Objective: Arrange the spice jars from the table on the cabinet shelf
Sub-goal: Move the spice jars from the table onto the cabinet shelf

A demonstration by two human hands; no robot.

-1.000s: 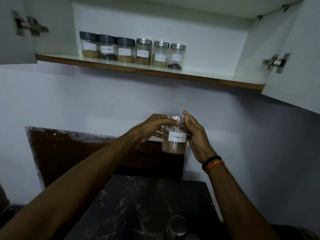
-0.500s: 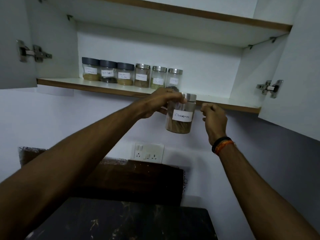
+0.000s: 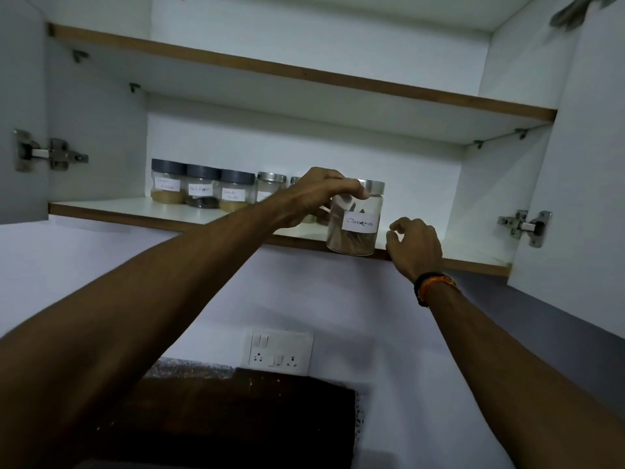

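My left hand point(image 3: 314, 198) grips a glass cinnamon jar point(image 3: 355, 225) near its silver lid, holding it in front of the lower cabinet shelf point(image 3: 135, 209) edge. The jar has a white handwritten label and brown sticks inside. My right hand point(image 3: 414, 245) hovers just right of the jar, fingers loosely curled, holding nothing. A row of labelled spice jars point(image 3: 203, 191) stands at the back of the shelf, three with dark lids, then silver-lidded ones partly hidden behind my left hand.
The cabinet doors stand open on both sides, with metal hinges at left point(image 3: 47, 152) and right point(image 3: 524, 226). An upper shelf point(image 3: 304, 74) spans above. The shelf space right of the jar row is bare. A wall socket panel point(image 3: 279, 350) sits below.
The cinnamon jar has risen from chest height to the shelf edge. My right hand has let go of it and now hovers beside it. The view has tilted upward.
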